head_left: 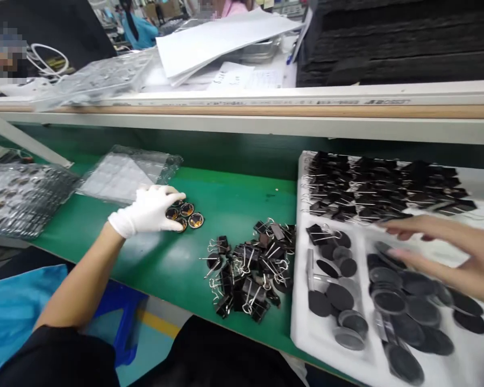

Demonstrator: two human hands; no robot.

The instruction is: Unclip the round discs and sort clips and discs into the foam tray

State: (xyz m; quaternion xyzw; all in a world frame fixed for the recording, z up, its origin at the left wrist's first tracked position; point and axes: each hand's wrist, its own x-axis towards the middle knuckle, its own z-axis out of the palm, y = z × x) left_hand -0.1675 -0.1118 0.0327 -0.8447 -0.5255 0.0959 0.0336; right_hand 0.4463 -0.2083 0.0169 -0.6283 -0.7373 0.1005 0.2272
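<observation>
My left hand [151,212], in a white glove, rests on the green bench top with thumb and fingers apart. It curves around a small cluster of round black-and-gold discs [186,209], partly covering some of them. My right hand [439,247], bare and a little blurred, hovers over the white tray [300,301] with thumb and fingers spread. Its thumb is close to the black round discs [387,282] heaped in the tray's right compartment; whether it touches one I cannot tell. Between my hands lies a pile of black binder clips [250,269].
More binder clips [379,183] stand in rows at the tray's back. Clear plastic trays [28,196] are stacked at the left, beside a flat plastic sheet [121,174]. A shelf edge [242,126] crosses above the bench, bearing papers [226,43] and black sheets [399,43].
</observation>
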